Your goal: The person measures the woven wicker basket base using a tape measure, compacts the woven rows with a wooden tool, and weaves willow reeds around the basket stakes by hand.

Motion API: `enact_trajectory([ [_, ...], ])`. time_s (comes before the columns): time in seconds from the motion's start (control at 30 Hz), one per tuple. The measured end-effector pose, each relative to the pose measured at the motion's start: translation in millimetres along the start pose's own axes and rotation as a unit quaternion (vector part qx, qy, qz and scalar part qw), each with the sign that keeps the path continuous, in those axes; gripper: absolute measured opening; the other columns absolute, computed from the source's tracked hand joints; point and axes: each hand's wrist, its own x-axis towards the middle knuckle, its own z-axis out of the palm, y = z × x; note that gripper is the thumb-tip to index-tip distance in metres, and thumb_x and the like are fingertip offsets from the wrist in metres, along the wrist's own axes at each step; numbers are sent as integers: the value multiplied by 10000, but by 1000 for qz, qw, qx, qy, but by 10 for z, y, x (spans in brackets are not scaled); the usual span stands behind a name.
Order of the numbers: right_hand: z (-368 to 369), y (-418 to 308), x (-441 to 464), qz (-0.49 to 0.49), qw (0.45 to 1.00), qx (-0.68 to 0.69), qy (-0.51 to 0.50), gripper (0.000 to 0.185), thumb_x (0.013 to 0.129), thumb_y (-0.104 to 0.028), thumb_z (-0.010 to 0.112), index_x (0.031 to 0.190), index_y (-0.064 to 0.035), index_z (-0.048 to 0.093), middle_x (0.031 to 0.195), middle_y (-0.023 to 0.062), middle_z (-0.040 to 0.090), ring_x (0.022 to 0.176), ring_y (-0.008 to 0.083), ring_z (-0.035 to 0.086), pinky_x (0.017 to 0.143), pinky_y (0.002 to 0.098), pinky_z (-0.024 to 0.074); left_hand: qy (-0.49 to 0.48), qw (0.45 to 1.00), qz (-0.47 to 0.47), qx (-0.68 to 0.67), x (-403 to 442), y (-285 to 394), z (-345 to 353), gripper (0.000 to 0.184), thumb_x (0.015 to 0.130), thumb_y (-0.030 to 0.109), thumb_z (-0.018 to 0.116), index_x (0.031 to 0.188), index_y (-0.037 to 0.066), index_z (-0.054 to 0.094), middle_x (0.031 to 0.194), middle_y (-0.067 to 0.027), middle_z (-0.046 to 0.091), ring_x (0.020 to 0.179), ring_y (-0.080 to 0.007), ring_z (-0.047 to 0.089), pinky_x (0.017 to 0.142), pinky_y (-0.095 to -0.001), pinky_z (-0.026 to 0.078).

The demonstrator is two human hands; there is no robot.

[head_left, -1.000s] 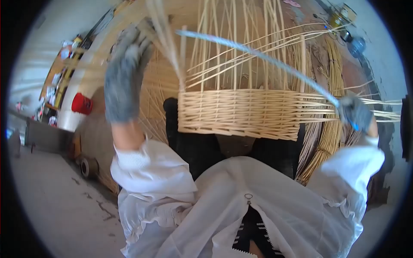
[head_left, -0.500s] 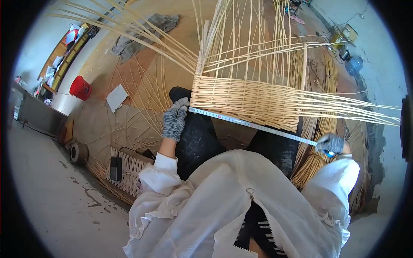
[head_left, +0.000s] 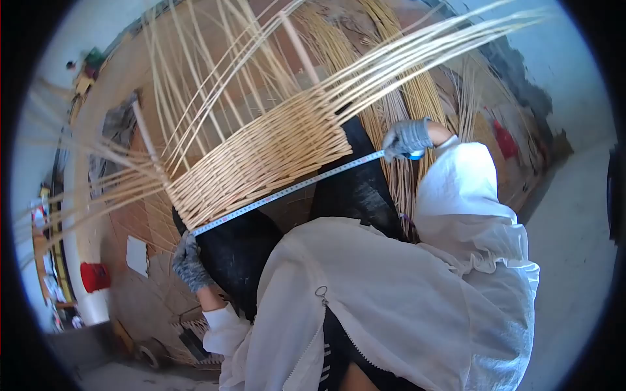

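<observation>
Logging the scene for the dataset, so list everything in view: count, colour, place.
Woven panel: 1, tan, over the knees
Tape measure: 1, pale blade, along panel's near edge
Loose rods: many, tan, off panel's far edge and sides
Thick sticks: 2, pale, panel's far corners
Cane bundles: several, tan, floor, beyond panel
Bucket: 1, red, left
Sheet: 1, white, floor, left
Shelf clutter: mixed, far left, too small to tell
Red item: 1, right, unclear
Legs: 2, black-clad, under panel
Left hand: 1, grey glove, tape's left end
Right hand: 1, grey glove, tape's right end
</observation>
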Motion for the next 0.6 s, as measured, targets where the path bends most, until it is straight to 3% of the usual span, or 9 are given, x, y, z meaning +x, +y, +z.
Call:
enact_trajectory([
  [0.03,11,-10,-24,-17,999,33,22,160,813,-190,615,867,-59,689,729,29,661,591,90,555,535,227,438,1,1000,7,-25,-6,14,10,244,811,147,643,1014,12,657,856,-15,616,719,-82,518,620,-204,415],
  [0.1,18,-34,16,43,997,31,50,146,806,-175,612,858,-65,693,733,24,663,589,91,558,539,231,442,-18,1000,-2,21,8,48,-30,246,809,118,641,1021,-6,648,883,-26,625,738,-91,534,638,-196,425],
  [0.17,-38,24,66,-7,999,37,12,154,800,-198,616,839,-73,696,699,10,649,571,88,552,522,229,435,-16,997,-12,81,63,53,-83,247,804,64,631,1031,-31,634,922,-50,637,781,-110,560,666,-195,436],
  [0.3,-111,9,142,24,997,71,-2,154,738,-221,663,807,-88,696,660,0,625,548,98,539,489,223,425,-32,996,-4,87,193,16,-158,254,792,-5,615,1040,-62,614,950,-73,645,799,-129,575,700,-205,449],
  [0.4,-135,-273,-1,133,988,73,27,176,630,-222,728,751,-97,697,608,-10,569,539,118,521,470,236,402,-25,995,-2,101,148,47,-158,256,792,13,622,1037,-59,616,945,-70,645,803,-131,576,712,-206,453],
  [0.6,-76,90,319,23,1000,2,15,153,699,-195,669,810,-92,697,666,23,617,591,154,550,526,283,428,-24,994,-13,108,89,133,-143,264,807,54,614,1050,-49,613,966,-77,637,806,-136,575,705,-218,460],
])
